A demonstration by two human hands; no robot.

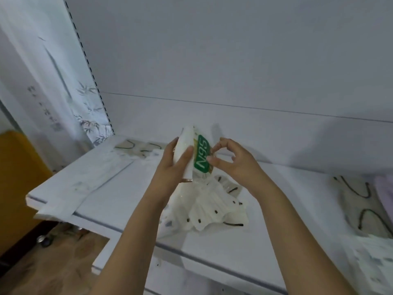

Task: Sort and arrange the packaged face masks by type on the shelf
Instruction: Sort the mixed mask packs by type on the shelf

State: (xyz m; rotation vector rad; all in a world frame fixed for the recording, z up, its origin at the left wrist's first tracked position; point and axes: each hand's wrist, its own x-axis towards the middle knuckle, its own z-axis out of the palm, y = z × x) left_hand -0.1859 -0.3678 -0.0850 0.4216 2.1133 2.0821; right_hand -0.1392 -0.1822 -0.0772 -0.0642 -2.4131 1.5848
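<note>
Hands hold 1 N95 mask packet [196, 155] above the white shelf [287, 220]: left hand [173, 165] grips it, right hand [228, 161] pinches its edge. Loose white masks [204, 207] lie heaped directly beneath; grey packets [359, 207] sit well right.

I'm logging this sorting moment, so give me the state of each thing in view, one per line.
N95 mask pack: held upright above the shelf by both hands.
Left hand: grips the pack.
Right hand: pinches the pack's edge.
White mask pile: loose on the shelf.
Grey masks: lying flat, right.
</note>
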